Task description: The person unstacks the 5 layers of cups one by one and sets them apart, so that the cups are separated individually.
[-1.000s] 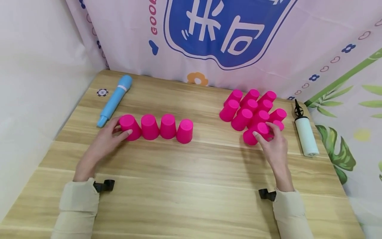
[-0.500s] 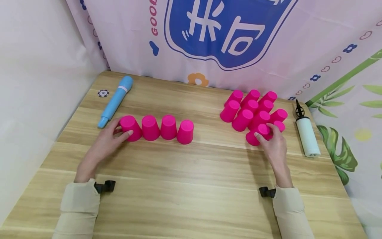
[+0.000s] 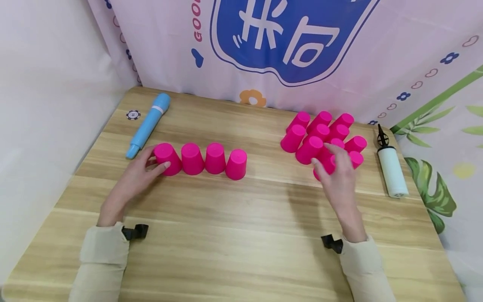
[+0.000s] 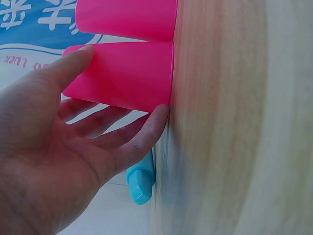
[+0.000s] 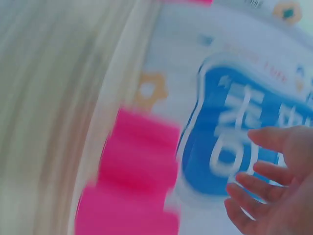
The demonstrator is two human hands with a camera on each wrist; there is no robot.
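Observation:
Four matching bright pink cups would be too exact a tally, so: several pink cups stand upside down in a row at the left of the head view. My left hand (image 3: 136,178) holds the leftmost pink cup (image 3: 168,160). In the left wrist view, the thumb lies on one side of that cup (image 4: 124,73) and the fingers on the other. My right hand (image 3: 339,180) hovers over the front of the right cluster of pink cups (image 3: 293,138), partly hiding some. The right wrist view is blurred; there the hand (image 5: 276,183) has spread fingers, apart from the cups (image 5: 132,156).
A light blue pen-shaped tube (image 3: 149,125) lies behind the left hand, near a round chip-like mark (image 3: 133,115). A pale pump with a black tip (image 3: 391,172) lies right of the cluster. A printed cloth (image 3: 166,42) hangs behind the wooden table (image 3: 226,239).
My right hand has let go of the front cup in the cluster and lifted slightly up and left. Before, that cup slid slightly right. My left hand stays on its cup.

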